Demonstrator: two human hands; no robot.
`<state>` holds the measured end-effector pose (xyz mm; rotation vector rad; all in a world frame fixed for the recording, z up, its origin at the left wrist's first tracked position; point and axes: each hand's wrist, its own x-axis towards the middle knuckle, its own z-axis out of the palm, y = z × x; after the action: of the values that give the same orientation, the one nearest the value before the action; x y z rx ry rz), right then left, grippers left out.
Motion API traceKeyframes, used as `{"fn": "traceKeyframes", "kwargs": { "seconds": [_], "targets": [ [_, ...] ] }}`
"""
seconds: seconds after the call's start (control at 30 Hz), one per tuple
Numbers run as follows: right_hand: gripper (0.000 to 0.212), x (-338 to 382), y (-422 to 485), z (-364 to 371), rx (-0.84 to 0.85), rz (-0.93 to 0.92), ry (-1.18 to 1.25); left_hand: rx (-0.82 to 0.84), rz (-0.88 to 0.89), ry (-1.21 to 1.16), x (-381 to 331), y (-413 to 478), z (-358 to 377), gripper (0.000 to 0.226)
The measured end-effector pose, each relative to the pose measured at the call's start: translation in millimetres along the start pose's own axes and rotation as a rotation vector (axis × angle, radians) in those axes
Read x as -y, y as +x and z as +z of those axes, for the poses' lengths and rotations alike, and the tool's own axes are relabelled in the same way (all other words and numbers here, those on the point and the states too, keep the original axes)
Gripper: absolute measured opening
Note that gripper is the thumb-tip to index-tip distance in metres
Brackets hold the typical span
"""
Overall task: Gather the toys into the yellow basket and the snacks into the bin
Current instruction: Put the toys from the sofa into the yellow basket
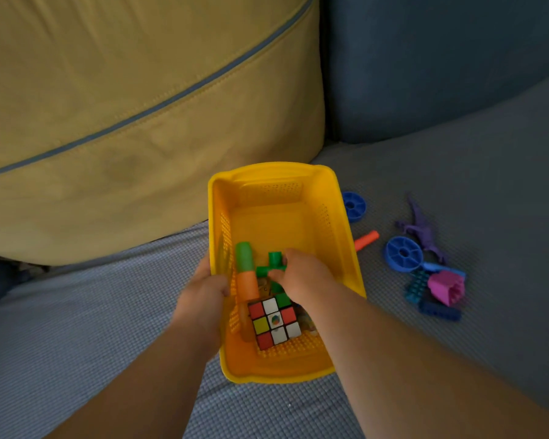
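Only the head cam on my feed: it sits close above the sofa seat (76,343), facing forward and steeply down. The yellow basket (267,171) lands about centre, big cushion (140,106) fills 11 o'clock, loose toys (403,251) off at 3 o'clock, sofa back (441,58) at 1.

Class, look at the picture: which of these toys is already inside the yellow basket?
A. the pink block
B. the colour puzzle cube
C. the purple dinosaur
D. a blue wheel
B: the colour puzzle cube lies inside the yellow basket, while the purple dinosaur, the pink block and a blue wheel lie on the sofa seat to the basket's right.
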<state>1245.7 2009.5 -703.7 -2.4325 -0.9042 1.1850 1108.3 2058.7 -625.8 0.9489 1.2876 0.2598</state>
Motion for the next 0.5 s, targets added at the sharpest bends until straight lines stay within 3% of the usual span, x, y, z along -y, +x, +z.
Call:
{"fn": "traceKeyframes", "kwargs": {
  "seconds": [0.17,0.27,0.33,0.4,0.47,0.5],
  "targets": [
    [0.042,0.1,9.6,11.1,0.025,0.026,-0.258,0.002,-0.019,-0.013,2.3,5.3,0.0,0.061],
    [0.056,4.9,1.8,1.3,-0.062,-0.027,-0.405,-0.015,-0.023,-0.001,3.9,6.8,-3.2,0.059],
    [0.048,10.6,-7.2,-17.6,-0.284,-0.191,-0.359,-0.015,-0.032,-0.013,5.0,8.8,-4.0,0.058],
    [0.03,11.6,-11.3,-47.7,-0.598,-0.342,-0.144,0.001,-0.037,-0.013,5.4,10.1,-4.1,0.057],
    [0.02,0.0,-3.7,-80.3,-0.855,-0.302,0.115,0.02,-0.033,-0.006,4.7,10.7,-3.4,0.056],
    [0.02,-14.2,6.7,-91.4,-0.898,-0.2,0.233,0.028,-0.029,0.001,4.4,10.7,-3.2,0.055]
  ]
}}
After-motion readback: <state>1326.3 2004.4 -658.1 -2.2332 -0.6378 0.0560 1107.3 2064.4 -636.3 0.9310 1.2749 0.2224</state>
